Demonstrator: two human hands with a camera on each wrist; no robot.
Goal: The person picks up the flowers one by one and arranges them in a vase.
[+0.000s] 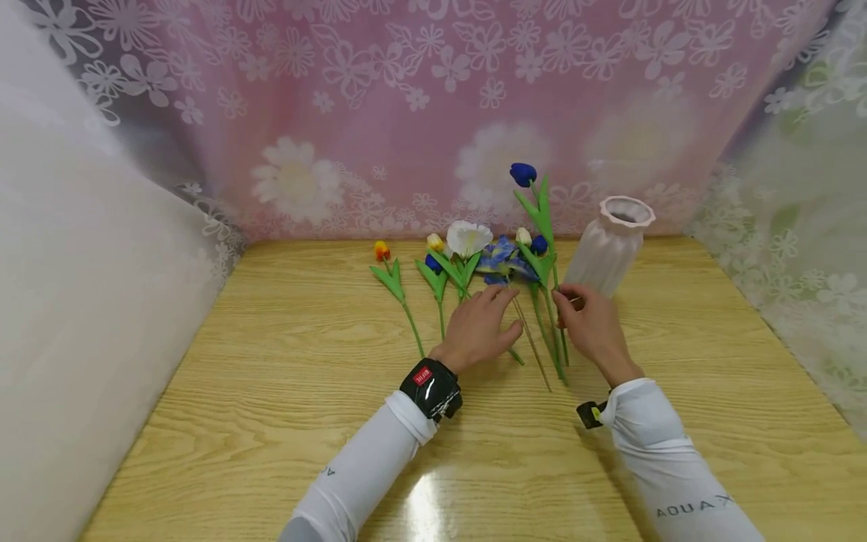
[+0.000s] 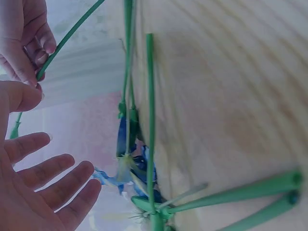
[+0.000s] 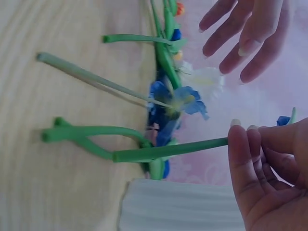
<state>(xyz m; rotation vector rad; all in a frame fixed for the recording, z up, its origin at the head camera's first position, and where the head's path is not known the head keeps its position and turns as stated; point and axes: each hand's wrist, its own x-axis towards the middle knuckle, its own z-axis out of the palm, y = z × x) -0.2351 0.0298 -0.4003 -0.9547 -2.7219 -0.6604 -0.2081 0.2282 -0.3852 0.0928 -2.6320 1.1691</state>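
My right hand (image 1: 592, 322) pinches the green stem of a blue artificial tulip (image 1: 523, 175), whose bloom stands raised above the other flowers. In the right wrist view the tulip's stem (image 3: 192, 147) runs between thumb and fingers, its lower end sticking out. Spread and holding nothing, my left hand (image 1: 478, 328) hovers over the stems; the left wrist view shows its fingers (image 2: 62, 168) apart. Beneath and beyond it lie a ruffled blue flower (image 1: 500, 260), a white flower (image 1: 469, 238), a white tulip (image 1: 524, 236) and another blue tulip (image 1: 539, 245).
A pale ribbed vase (image 1: 603, 252) with a scalloped rim stands just beyond my right hand. An orange tulip (image 1: 382, 251) lies at the left of the flowers, near a cream tulip (image 1: 435, 242). A pink floral curtain (image 1: 406, 135) hangs behind the wooden table (image 1: 284, 421).
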